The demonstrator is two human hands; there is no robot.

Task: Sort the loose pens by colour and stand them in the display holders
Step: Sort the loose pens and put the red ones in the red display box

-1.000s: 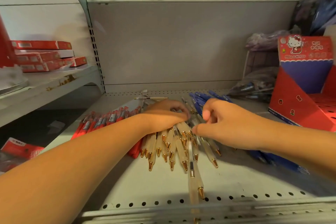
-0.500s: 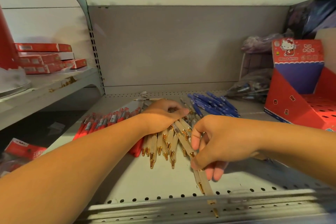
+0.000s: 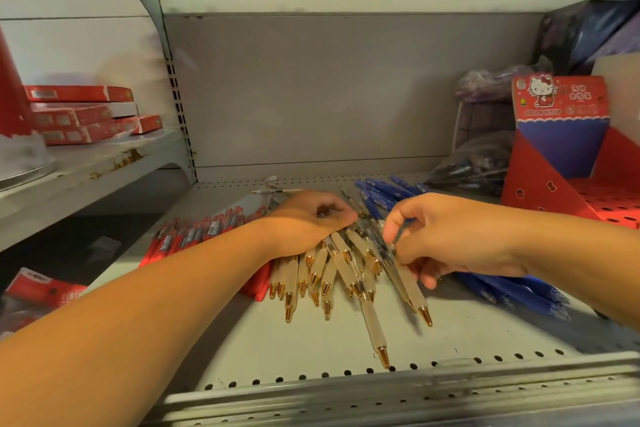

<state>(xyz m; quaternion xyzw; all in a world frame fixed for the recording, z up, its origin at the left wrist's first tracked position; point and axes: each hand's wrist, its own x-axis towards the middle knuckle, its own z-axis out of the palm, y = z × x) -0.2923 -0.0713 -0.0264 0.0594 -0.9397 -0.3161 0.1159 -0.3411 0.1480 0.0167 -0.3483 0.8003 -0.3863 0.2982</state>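
Several cream pens with gold tips (image 3: 322,274) lie fanned on the grey shelf (image 3: 311,354). My left hand (image 3: 308,218) rests palm down on their upper ends, fingers bent over them. My right hand (image 3: 446,236) pinches the upper part of a cream pen (image 3: 408,284) at the fan's right side. One cream pen (image 3: 374,326) lies apart, pointing toward the front edge. Red pens (image 3: 204,232) lie in a row to the left, partly under my left forearm. Blue pens (image 3: 381,194) lie behind and to the right. A red display holder (image 3: 557,163) stands at the right.
Flat red boxes (image 3: 79,114) are stacked on the neighbouring shelf at left. Plastic bags of pens (image 3: 474,166) sit behind the holder. A single thin pen (image 3: 277,191) lies near the back wall. A red packet (image 3: 45,291) lies low at left. The shelf's front lip is perforated.
My right hand moved up from the shelf front back to the fan's right side, leaving one cream pen lying alone toward the front edge. My left hand stayed on the pens.
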